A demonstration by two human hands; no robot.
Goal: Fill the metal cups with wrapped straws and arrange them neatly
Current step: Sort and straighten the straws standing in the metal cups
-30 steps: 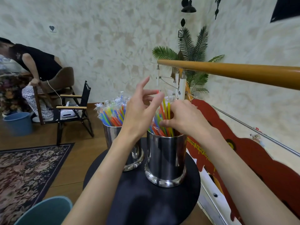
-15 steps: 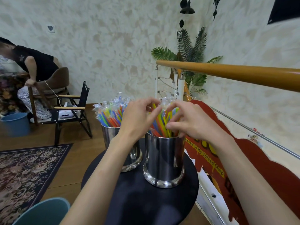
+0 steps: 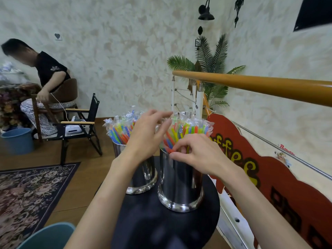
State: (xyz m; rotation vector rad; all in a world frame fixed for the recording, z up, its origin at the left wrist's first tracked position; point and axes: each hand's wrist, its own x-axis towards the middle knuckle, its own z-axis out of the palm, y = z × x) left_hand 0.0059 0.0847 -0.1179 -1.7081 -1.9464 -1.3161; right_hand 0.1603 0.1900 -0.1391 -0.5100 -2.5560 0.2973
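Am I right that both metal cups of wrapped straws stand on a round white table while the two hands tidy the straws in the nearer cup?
Not quite: the head view shows the round table is black, not white. The rest holds: both metal cups stand on it, and the left hand and right hand are at the wrapped straws in the nearer cup; the farther cup stands behind.
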